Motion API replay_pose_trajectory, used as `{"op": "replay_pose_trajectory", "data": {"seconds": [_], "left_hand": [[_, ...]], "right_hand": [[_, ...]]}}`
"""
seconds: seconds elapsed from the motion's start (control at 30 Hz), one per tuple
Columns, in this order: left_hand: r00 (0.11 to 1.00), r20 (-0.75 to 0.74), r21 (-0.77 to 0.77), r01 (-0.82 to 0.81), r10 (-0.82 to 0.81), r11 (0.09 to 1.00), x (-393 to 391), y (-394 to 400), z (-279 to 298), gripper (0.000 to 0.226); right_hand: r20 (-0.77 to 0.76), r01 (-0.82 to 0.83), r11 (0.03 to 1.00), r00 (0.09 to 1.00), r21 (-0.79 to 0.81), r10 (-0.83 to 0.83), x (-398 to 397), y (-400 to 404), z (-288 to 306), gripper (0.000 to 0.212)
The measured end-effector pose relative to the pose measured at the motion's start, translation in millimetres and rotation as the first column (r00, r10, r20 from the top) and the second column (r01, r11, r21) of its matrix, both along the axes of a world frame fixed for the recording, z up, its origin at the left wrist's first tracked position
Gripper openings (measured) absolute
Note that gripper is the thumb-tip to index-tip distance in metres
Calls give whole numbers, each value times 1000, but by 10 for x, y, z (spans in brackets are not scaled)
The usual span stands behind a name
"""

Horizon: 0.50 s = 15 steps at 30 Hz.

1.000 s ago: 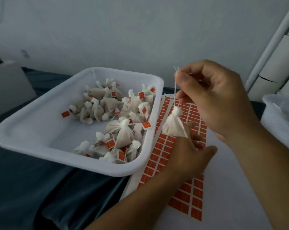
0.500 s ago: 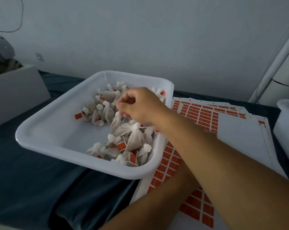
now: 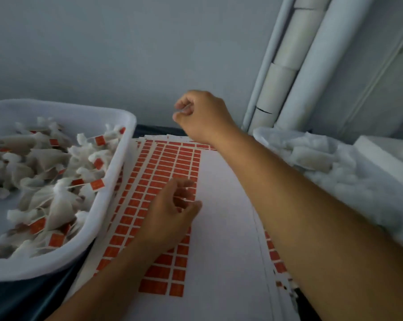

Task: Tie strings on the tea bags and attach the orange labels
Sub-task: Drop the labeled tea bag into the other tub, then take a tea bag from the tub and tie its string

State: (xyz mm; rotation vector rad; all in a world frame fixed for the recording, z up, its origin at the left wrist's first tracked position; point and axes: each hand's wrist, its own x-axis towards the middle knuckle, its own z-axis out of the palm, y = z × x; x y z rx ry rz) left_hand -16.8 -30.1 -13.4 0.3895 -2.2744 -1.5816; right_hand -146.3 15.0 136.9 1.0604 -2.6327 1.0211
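A white tray [image 3: 120,167] on the left holds several finished tea bags [image 3: 57,200] with strings and orange tags. Beside it lies a white sheet of orange labels [image 3: 165,163]. My left hand [image 3: 170,214] rests over the middle of that sheet, fingers loosely curled, holding nothing. My right hand [image 3: 200,117] hangs in the air above the far end of the sheet with its fingers curled in. Nothing shows plainly in it. On the right sits a heap of white untied tea bags [image 3: 323,163] in a plastic-lined container.
More label sheets [image 3: 274,258] are stacked under the top one, on dark cloth [image 3: 33,300]. White pipes [image 3: 297,56] run up the wall at the back right. A white foam block [image 3: 385,156] lies at the far right.
My right hand carried the tied tea bag to the tray, left it there, and has swung back right without it. The view has turned right. My left hand stays on the sheet.
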Motion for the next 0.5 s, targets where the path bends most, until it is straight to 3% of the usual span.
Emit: {"op": "replay_pose_trajectory", "data": {"seconds": [0.13,0.27,0.37,0.5], "left_hand": [[1000,-5,-63,-4,4,998,-41,11,-9,32],[1000,9,-91,-18,19,996,-46,12,-15,31],[1000,14,-85,-10,11,996,-58,13,-29,31],[1000,8,-85,4,-3,996,-57,12,-36,31]], "right_hand": [[-62,282,942,959,185,-275,-530,752,66,22],[-99,499,783,860,372,-501,-910,1524,88,20],[-159,532,616,817,581,-555,-1036,1938,2,39],[-172,539,552,796,636,-580,-1123,2251,-234,41]]}}
